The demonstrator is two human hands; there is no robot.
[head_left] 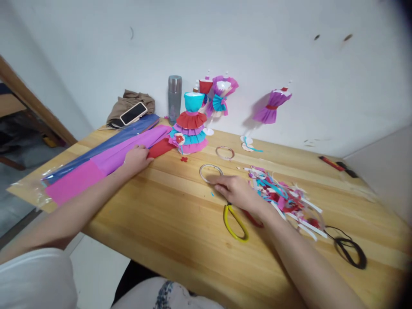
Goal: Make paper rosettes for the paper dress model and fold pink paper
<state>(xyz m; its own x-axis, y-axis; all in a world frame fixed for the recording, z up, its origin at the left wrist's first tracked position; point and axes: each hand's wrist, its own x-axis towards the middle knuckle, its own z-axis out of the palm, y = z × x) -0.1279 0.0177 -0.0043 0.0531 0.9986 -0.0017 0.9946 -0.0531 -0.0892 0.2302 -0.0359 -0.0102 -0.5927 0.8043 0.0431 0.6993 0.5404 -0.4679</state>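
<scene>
My left hand (137,159) lies with its fingers apart on purple crepe paper (141,143), beside a red roll of crepe paper (161,148). My right hand (236,191) reaches over the table, index finger stretched to the near rim of a silvery ring (200,172); thumb and index finger look apart. Under that hand are scissors with a yellow handle loop (225,221) and a partly hidden red one (254,219). A tiered paper dress on a stand (192,122), in turquoise, red, purple and pink, stands ahead. A tiny red paper flower (183,159) lies before it.
Paper scraps (283,195) are heaped at right, near a black cord loop (352,253). A second ring (225,152) lies behind the first. More dress stands (273,105), a grey flask (174,101) and a phone (134,113) are by the wall.
</scene>
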